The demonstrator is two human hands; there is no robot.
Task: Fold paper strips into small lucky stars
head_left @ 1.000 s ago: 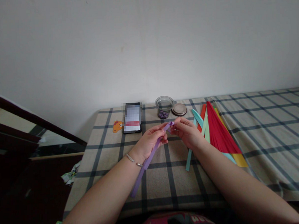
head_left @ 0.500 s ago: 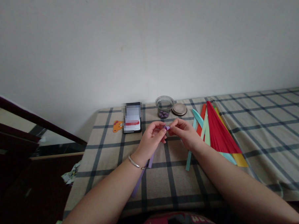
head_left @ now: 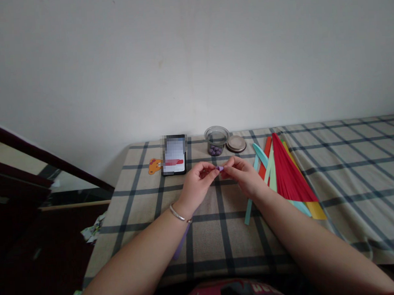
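Note:
Between my fingertips is a small folded piece of purple paper strip [head_left: 220, 168], pinched from both sides. My left hand [head_left: 200, 182] grips it with thumb and forefinger. From the other side my right hand [head_left: 242, 174] pinches its edge. Another purple strip [head_left: 181, 243] lies on the cloth, partly under my left forearm. Just beyond my hands stands a clear plastic tub [head_left: 216, 140] with small purple folded pieces [head_left: 216, 150] at its bottom. Its round lid [head_left: 236, 143] rests beside it.
A fan of red paper strips [head_left: 291, 174] lies at the right, with yellow [head_left: 316, 210], orange [head_left: 269, 146] and light blue strips [head_left: 248, 210] around it. A tablet-like device [head_left: 174, 155] stands at the back left, near a bear cutout [head_left: 154, 166]. Checked cloth [head_left: 137, 211] covers the table.
The loose purple tail that hung below my left hand is no longer visible. My left fingers have curled in closer around the folded piece; my right hand has barely moved.

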